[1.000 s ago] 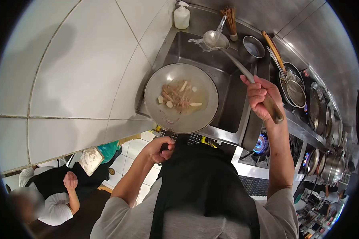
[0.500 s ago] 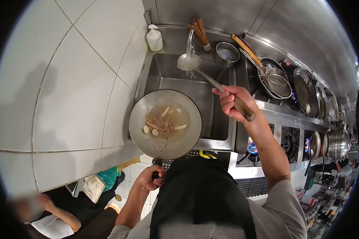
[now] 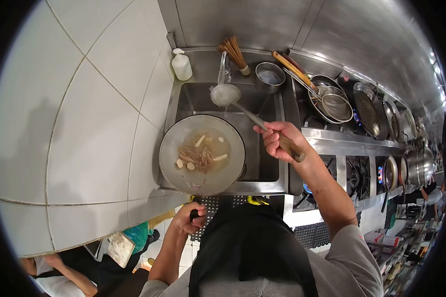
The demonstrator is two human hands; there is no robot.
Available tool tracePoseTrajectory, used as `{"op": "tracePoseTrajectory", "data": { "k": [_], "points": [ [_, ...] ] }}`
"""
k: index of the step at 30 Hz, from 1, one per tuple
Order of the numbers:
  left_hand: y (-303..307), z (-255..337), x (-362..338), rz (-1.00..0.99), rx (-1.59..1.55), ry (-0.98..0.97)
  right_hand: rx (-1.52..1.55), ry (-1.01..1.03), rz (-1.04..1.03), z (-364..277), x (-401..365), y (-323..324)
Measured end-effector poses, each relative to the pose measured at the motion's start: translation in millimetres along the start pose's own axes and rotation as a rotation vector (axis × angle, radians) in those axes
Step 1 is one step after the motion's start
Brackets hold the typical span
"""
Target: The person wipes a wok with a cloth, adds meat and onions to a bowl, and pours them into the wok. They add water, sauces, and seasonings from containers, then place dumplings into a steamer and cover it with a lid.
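My left hand (image 3: 191, 218) is closed round the dark handle of a wide wok (image 3: 171, 143). The wok is over the left front of the metal sink (image 3: 261, 168) and holds cloudy liquid, brown strips (image 3: 197, 156) and several pale slices. My right hand (image 3: 281, 140) grips the wooden handle of a ladle (image 3: 225, 95). The ladle's bowl is under the running faucet (image 3: 224, 62), with water in it and some dripping below, just behind the wok's far rim.
Behind the sink stand a white soap bottle (image 3: 182, 65), a bamboo brush (image 3: 234, 55) and a metal pot (image 3: 269, 77). To the right, strainers (image 3: 337, 106) and pans line the stove (image 3: 327, 171), with lit burners. Another person (image 3: 67, 277) is at the lower left.
The view has shifted slightly. The ladle now looks fuller, with its bowl closer to the wok's far rim. Both hands keep their grips, and the person at lower left has shifted.
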State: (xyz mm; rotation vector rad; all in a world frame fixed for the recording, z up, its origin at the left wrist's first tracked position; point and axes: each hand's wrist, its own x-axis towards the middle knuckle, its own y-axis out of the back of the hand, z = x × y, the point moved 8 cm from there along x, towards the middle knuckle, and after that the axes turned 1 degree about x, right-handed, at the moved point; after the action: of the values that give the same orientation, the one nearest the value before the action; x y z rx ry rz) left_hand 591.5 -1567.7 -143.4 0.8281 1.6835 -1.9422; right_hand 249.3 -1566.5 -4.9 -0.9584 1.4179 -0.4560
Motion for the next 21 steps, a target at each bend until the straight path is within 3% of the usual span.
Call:
{"op": "tracePoseTrajectory", "data": {
  "k": [6, 15, 21],
  "points": [
    [7, 14, 22, -0.073, -0.001, 0.036, -0.037, 0.031, -0.016, 10, -12, 9],
    [-9, 36, 38, 0.045, -0.036, 0.034, -0.717, 0.286, 0.252, 29, -58, 19],
    [-7, 40, 54, -0.035, -0.074, 0.073, -1.306, 0.4, 0.474, 45, -88, -7]
  ]
}}
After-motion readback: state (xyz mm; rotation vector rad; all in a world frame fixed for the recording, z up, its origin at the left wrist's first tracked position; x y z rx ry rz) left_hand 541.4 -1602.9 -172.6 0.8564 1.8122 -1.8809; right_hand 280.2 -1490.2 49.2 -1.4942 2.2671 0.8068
